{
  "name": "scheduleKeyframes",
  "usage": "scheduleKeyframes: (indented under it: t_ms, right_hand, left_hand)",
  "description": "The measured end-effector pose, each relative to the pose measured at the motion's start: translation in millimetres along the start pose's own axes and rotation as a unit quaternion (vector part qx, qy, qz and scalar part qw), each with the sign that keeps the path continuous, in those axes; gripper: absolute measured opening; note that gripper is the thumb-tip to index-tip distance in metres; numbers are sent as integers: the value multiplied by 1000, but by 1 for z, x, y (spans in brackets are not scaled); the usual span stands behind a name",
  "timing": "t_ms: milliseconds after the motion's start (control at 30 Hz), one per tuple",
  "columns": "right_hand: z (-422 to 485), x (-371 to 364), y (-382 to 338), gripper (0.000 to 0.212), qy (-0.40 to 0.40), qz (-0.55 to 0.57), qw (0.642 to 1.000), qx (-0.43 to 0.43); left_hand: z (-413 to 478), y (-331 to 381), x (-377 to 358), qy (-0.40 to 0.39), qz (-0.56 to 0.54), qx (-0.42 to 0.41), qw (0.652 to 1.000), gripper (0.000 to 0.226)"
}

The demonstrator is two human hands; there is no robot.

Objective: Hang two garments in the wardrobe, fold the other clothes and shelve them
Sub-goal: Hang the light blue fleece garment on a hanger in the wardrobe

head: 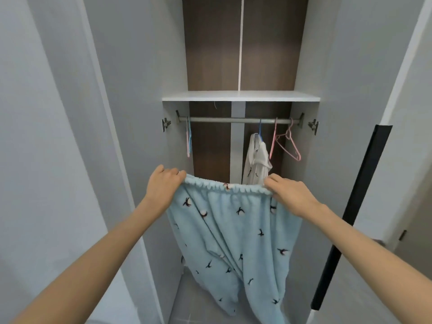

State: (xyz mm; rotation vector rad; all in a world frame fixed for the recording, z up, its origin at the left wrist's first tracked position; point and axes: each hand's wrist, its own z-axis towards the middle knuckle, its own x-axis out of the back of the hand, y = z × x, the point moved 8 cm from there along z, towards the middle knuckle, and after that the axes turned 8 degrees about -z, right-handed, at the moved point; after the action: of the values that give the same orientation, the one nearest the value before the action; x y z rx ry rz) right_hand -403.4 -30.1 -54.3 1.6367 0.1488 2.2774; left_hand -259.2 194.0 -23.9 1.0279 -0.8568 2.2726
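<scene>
I hold up light blue fleece trousers (233, 235) with small dark bird prints in front of the open wardrobe. My left hand (163, 185) grips the left end of the elastic waistband. My right hand (289, 195) grips the right end. The legs hang down towards the wardrobe floor. Behind them, a white shirt (257, 160) hangs on a blue hanger from the metal rail (233, 120).
Empty pink hangers (288, 146) hang at the rail's right end, and a pink and a blue one (188, 139) at its left end. A white shelf (240, 96) lies above the rail. Open grey doors stand on both sides; the right one has a black handle strip (353, 216).
</scene>
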Motion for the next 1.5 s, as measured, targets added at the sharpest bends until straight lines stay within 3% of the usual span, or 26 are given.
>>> scheduleKeyframes:
  t_ms: [67, 167, 267, 333, 400, 467, 633, 767, 833, 867, 900, 933, 1033, 1100, 1167, 1233, 1300, 1367, 1500]
  right_hand:
    - [4, -4, 16, 24, -1, 115, 993, -40]
    - [9, -3, 41, 31, 47, 341, 931, -119]
    - [5, -2, 59, 22, 69, 403, 898, -162]
    - [4, -9, 50, 25, 20, 332, 935, -123]
    - [1, -26, 36, 33, -50, 159, 982, -83]
    - [-2, -34, 28, 33, -58, 43, 995, -73]
    - [-10, -46, 29, 25, -65, -129, 983, -111]
    - [-13, -54, 23, 27, -76, -195, 969, -131]
    - [-16, -63, 19, 25, -104, -213, 962, -138]
    - [-18, -70, 14, 23, -133, -220, 956, -138]
    - [-20, -78, 9, 21, -169, -224, 950, -137]
    - [-23, -87, 2, 19, -209, -224, 943, -130]
    - [-34, -122, -23, 39, -380, -130, 911, -96]
    - [-34, -133, -51, 53, -425, 51, 901, -62]
    - [-21, -123, -83, 56, -343, 332, 877, -58]
    - [-8, -105, -103, 43, -213, 517, 827, -64]
    - [1, -95, -112, 12, -130, 550, 822, -66]
    - [3, -94, -115, 19, -103, 545, 830, -60]
    - [-1, -109, -113, 31, -169, 477, 862, -30]
  left_hand:
    - [5, -4, -20, -50, 15, 16, 999, 29]
    - [6, -18, -40, -81, 7, 47, 996, 15]
    - [1, -25, -46, -86, -17, 57, 995, 27]
    - [-3, -27, -50, -91, -11, 53, 994, 32]
    - [-10, -29, -59, -108, 9, 44, 993, 30]
    - [-17, -30, -71, -134, 25, 30, 990, 31]
    - [-44, -38, -110, -222, 58, -1, 973, 43]
    - [-61, -36, -125, -256, 73, -17, 964, 43]
    - [-58, -27, -113, -227, 66, -40, 971, 26]
    - [-53, -17, -99, -178, 61, -64, 980, 15]
    - [-47, -5, -82, -130, 50, -86, 987, 11]
    - [-41, 6, -66, -88, 34, -101, 990, 22]
    - [-24, 34, -22, 12, -29, -122, 992, 37]
    - [-15, 50, -11, 19, -73, -119, 990, 34]
    - [-8, 61, -8, 11, -107, -116, 987, 25]
    - [-2, 67, -14, -15, -126, -101, 987, 15]
    - [1, 66, -15, -12, -139, -88, 986, 16]
    - [1, 58, -14, -4, -147, -69, 987, 17]
    - [-7, 35, -12, 18, -117, -94, 989, 35]
